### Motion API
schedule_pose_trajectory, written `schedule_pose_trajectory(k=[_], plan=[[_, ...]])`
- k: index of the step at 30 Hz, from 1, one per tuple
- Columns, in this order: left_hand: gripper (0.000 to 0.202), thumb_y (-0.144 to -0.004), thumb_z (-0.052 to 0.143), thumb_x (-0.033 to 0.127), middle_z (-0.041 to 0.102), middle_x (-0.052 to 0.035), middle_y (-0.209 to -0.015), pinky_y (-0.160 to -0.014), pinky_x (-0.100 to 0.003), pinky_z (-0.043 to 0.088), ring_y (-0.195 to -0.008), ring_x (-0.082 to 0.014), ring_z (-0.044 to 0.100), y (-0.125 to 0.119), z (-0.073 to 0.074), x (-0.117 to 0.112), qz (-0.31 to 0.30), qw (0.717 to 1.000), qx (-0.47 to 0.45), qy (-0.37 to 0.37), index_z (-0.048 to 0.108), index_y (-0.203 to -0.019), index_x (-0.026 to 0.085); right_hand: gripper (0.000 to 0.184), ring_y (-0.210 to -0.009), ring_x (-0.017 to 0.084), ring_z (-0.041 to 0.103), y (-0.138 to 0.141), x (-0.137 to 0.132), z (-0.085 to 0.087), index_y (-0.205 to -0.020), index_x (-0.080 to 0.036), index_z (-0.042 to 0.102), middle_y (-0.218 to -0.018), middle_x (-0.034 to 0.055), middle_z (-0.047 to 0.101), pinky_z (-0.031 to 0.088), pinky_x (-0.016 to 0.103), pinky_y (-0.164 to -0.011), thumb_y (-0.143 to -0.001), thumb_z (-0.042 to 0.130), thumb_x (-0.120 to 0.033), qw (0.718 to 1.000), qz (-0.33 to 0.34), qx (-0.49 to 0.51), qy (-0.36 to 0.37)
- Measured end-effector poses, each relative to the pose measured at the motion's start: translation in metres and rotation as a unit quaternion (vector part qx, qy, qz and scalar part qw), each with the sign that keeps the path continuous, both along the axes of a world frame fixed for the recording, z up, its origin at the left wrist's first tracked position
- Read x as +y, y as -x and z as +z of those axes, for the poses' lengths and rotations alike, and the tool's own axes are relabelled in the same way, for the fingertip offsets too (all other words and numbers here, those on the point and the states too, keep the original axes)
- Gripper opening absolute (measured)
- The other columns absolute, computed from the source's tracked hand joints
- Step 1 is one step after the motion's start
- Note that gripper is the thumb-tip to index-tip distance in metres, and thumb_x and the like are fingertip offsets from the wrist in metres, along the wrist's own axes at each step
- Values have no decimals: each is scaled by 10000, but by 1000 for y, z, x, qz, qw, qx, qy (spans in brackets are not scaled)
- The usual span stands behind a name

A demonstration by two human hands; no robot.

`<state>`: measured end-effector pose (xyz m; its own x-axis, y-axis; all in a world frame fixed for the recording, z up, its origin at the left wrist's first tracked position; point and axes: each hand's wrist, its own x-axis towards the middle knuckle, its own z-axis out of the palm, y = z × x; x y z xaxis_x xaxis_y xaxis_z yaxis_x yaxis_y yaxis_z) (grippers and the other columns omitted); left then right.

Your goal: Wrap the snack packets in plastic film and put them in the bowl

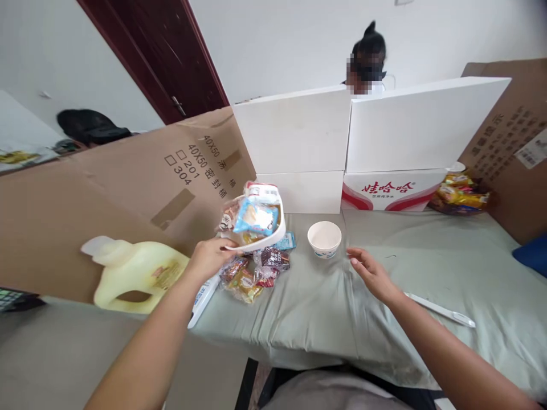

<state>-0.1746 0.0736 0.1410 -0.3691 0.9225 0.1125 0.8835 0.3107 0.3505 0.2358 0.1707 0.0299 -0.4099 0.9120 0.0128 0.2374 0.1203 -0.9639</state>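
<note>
My left hand (208, 259) grips the near-left edge of a white plastic container (278, 232). The container is tilted above the table and holds several wrapped snacks, a blue packet (257, 217) on top. Below it, several more snack packets (272, 259) lie loose on the green cloth, some partly hidden by the container. An off-white paper bowl (323, 238) with a blue pattern stands upright right of the packets. My right hand (372, 275), fingers apart and holding nothing, hovers just right of the bowl without any clear contact.
A pale yellow jug (143, 270) is at left by a cardboard panel (171, 176). A long white utensil (442, 310) lies near my right forearm. White boxes (294, 134) line the back. Yellow packets (465, 196) fill a container at back right. A person (371, 48) is behind the boxes.
</note>
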Motion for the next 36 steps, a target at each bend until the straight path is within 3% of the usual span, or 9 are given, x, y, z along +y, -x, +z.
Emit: schedule_pose_trajectory(k=[6,12,15,18,20,22,26,30,36], plan=[[151,-729,628,196,745,-14,-851,-790,-275,491,-829,-191,676,-106,-49,-47,-136,989,-66,3,752,-802,242,841,-1198,273,559,9,-51,26,-1505,-343,169,-1473,124,417,490,469,-935,-825,560,-647,957,102,176,208],[126,-787,638,205,735,-41,-944,-820,-306,492,-913,-212,671,-181,-103,-64,-206,963,-136,108,719,-882,223,864,-1110,291,603,-7,-72,9,-1473,-334,240,-1342,90,543,559,387,-759,-762,686,-540,955,30,146,257],[250,-792,636,233,729,-27,-1010,-837,-306,499,-945,-206,672,-170,-94,-61,-245,939,-198,140,671,-1040,243,835,-1051,276,628,-19,-77,-8,-1452,-296,292,-1228,87,602,549,402,-794,-757,695,-523,959,11,143,244],[286,-838,586,346,710,-36,-944,-789,-329,523,-858,-204,674,-154,-62,-47,-176,959,-207,85,609,-1095,222,807,-1035,259,631,-22,-80,-20,-1428,-263,341,-1165,81,620,513,436,-893,-752,710,-505,967,1,150,206],[447,-816,618,474,662,-81,-1114,-898,-393,502,-1027,-246,637,-159,-41,-32,-152,974,-165,2,560,-1179,220,800,-1025,253,631,-19,-81,-23,-1420,-250,350,-1142,80,622,503,444,-908,-752,711,-502,969,-3,156,191],[843,-656,752,579,463,-128,-1421,-1070,-492,376,-1324,-337,429,-178,-32,-16,-216,969,-115,-19,430,-1365,256,810,-1008,249,633,-14,-82,-24,-1419,-243,343,-1119,78,623,507,439,-895,-748,714,-503,970,-9,160,183],[1298,-374,879,594,151,-151,-1586,-1113,-642,213,-1425,-469,177,-225,-53,5,-316,941,-67,106,265,-1484,320,826,-1013,249,627,-13,-84,-25,-1401,-245,350,-1093,64,624,503,435,-905,-721,731,-517,972,-28,160,173],[1231,-451,861,572,243,-112,-1555,-1128,-585,251,-1405,-391,275,-237,-76,5,-308,943,-81,93,238,-1490,351,719,-1027,250,620,-22,-88,-29,-1406,-259,349,-1078,56,632,492,450,-921,-810,618,-556,973,-33,127,192],[1269,-439,852,590,281,-100,-1540,-1141,-534,273,-1413,-375,266,-220,-64,11,-349,921,-99,140,214,-1507,337,755,-1178,284,549,-16,-91,-37,-1409,-234,346,-1274,109,575,464,448,-981,-793,610,-580,982,-39,114,149]])
